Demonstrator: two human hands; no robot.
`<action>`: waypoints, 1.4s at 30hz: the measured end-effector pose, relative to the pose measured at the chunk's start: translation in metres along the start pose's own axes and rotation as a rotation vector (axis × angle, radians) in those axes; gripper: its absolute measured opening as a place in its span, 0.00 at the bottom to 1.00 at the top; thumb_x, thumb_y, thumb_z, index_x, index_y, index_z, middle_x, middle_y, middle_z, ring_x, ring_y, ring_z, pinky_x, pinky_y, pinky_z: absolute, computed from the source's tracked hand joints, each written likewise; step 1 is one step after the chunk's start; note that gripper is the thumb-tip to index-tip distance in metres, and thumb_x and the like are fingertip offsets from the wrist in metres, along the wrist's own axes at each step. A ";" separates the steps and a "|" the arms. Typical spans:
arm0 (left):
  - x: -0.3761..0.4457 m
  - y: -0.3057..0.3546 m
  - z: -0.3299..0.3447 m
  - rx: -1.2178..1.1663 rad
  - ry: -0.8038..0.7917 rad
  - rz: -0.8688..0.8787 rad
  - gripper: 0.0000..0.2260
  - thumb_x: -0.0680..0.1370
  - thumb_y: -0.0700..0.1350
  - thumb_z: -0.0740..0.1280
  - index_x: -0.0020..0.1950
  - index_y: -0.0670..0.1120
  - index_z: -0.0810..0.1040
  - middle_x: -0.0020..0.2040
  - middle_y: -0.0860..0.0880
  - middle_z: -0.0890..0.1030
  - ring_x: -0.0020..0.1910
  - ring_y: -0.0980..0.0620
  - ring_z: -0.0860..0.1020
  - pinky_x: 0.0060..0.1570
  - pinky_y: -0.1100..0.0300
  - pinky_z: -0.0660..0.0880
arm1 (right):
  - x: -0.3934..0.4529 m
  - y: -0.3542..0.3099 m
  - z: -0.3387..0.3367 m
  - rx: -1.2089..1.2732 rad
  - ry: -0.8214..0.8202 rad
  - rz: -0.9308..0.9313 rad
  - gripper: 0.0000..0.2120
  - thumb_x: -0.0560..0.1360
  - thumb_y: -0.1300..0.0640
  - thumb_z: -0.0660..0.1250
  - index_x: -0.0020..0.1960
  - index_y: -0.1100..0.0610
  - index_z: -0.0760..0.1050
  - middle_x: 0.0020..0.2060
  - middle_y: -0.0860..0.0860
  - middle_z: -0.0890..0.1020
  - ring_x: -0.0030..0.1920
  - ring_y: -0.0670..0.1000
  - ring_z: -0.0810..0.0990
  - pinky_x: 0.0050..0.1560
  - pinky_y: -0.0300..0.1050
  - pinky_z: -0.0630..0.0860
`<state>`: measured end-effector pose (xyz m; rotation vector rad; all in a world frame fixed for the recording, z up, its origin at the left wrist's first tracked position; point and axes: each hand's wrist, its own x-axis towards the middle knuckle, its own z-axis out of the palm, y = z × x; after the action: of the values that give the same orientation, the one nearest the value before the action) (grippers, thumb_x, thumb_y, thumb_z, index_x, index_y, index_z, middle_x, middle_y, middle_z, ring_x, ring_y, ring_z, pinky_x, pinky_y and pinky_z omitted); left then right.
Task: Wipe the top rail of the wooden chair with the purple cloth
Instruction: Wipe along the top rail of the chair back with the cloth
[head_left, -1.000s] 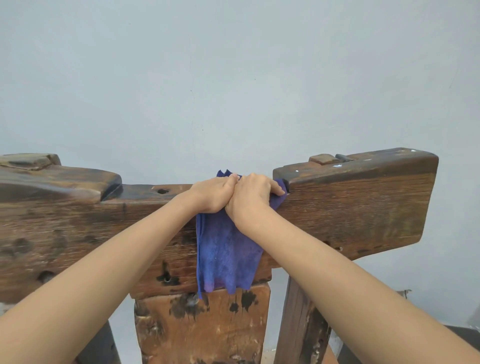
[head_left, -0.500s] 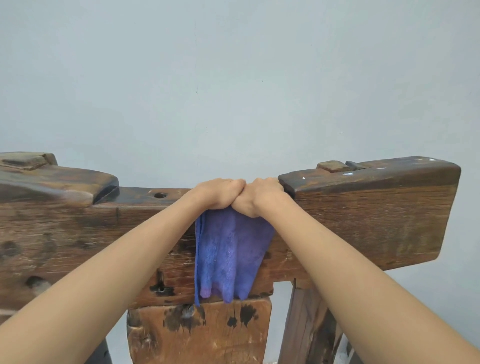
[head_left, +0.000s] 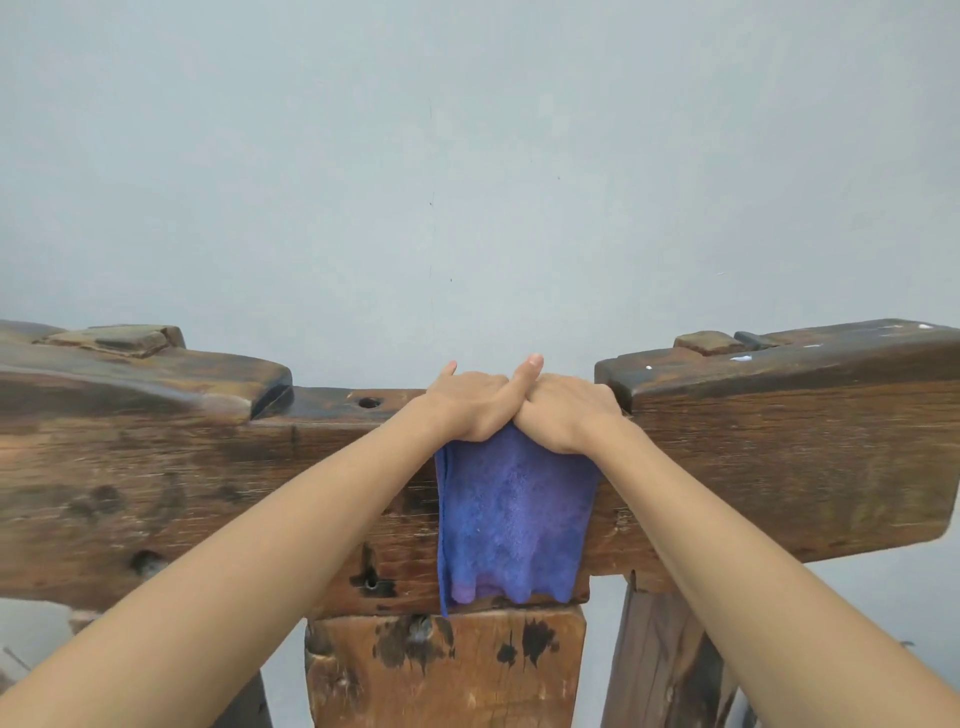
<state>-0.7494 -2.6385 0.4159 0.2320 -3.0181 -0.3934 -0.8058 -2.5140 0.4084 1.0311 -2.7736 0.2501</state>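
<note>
Pressing the purple cloth onto the top rail with my left hand and right hand clamped on it; both raised ends look unwiped.

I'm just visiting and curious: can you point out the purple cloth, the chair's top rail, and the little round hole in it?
purple cloth (head_left: 511, 512): head view, middle of its hanging part.
top rail (head_left: 779, 457): head view, front face, right section.
round hole (head_left: 369, 402): head view, its dark centre.

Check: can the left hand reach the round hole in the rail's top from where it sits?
Probably yes. The left hand presses the purple cloth on the top rail, and the round hole lies beside it with only bare wood between.
</note>
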 end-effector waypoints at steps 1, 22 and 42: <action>-0.005 -0.003 0.000 0.029 0.004 0.021 0.43 0.79 0.67 0.30 0.75 0.50 0.74 0.74 0.47 0.76 0.77 0.49 0.67 0.80 0.42 0.43 | -0.003 -0.003 0.001 0.000 0.013 -0.001 0.25 0.80 0.40 0.47 0.66 0.46 0.76 0.65 0.51 0.81 0.65 0.59 0.77 0.51 0.53 0.65; -0.072 -0.115 -0.055 0.246 -0.094 -0.224 0.60 0.63 0.79 0.26 0.78 0.48 0.69 0.75 0.47 0.74 0.81 0.52 0.61 0.67 0.34 0.20 | 0.030 -0.147 0.007 0.017 -0.220 -0.173 0.24 0.83 0.41 0.46 0.74 0.44 0.67 0.72 0.50 0.74 0.70 0.56 0.73 0.62 0.53 0.66; -0.059 -0.112 -0.050 0.090 -0.061 -0.197 0.61 0.61 0.83 0.32 0.76 0.46 0.73 0.74 0.41 0.75 0.76 0.42 0.69 0.77 0.47 0.56 | 0.050 -0.132 0.015 0.141 -0.281 -0.230 0.28 0.82 0.37 0.49 0.78 0.46 0.66 0.76 0.47 0.71 0.75 0.54 0.70 0.74 0.56 0.66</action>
<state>-0.6702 -2.7483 0.4303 0.5361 -3.0860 -0.2845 -0.7576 -2.6470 0.4177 1.5141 -2.8748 0.2927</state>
